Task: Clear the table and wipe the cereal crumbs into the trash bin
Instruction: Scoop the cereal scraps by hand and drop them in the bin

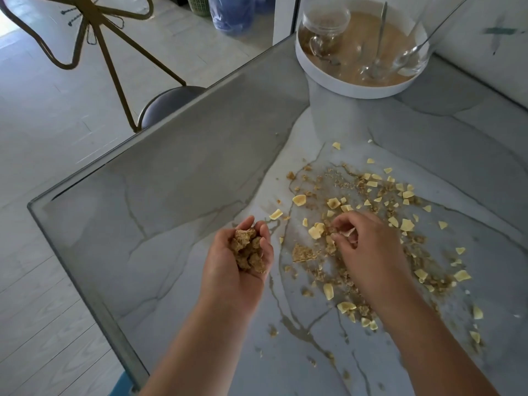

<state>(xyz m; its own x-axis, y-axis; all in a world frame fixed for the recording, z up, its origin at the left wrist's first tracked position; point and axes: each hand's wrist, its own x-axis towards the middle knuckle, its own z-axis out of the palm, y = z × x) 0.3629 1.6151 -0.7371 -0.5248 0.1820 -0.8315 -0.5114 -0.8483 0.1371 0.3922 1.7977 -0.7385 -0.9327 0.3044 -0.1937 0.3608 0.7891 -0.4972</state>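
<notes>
Two hands are seen over the marble table (200,281); the left hand (238,261) is cupped, palm up, around a heap of brown cereal chunks (248,252); the right hand (368,252) is pinching one pale flake (349,232); crumbs (371,195), too many to count, are scattered around it; farther off, one white tray (343,84) is loaded with one jar (325,24) and two spoons (378,38).
</notes>
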